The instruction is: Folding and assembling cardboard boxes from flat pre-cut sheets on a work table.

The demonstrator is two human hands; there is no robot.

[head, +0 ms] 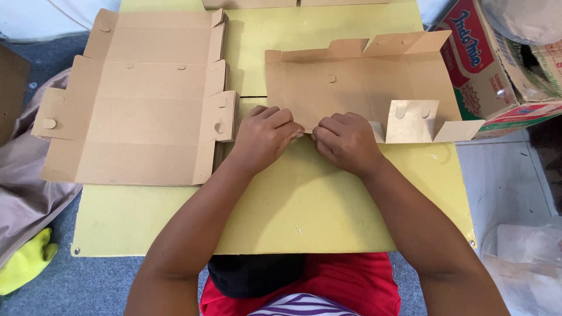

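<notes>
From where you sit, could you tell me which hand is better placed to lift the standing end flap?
Probably the right hand: the raised end flap stands just beside it, while the left hand presses the cardboard blank farther away.

Bare arms, red-and-black clothing, striped hem

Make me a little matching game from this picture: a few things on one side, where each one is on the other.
Things:
1. stack of flat cardboard blanks
2. cardboard blank being folded
3. printed carton
4. yellow cloth

Places:
A. bottom left, on the floor
B. under both hands, centre of the yellow table
C. left part of the table
D. right edge, beside the table

Pairs: 1-C, 2-B, 3-D, 4-A
</notes>
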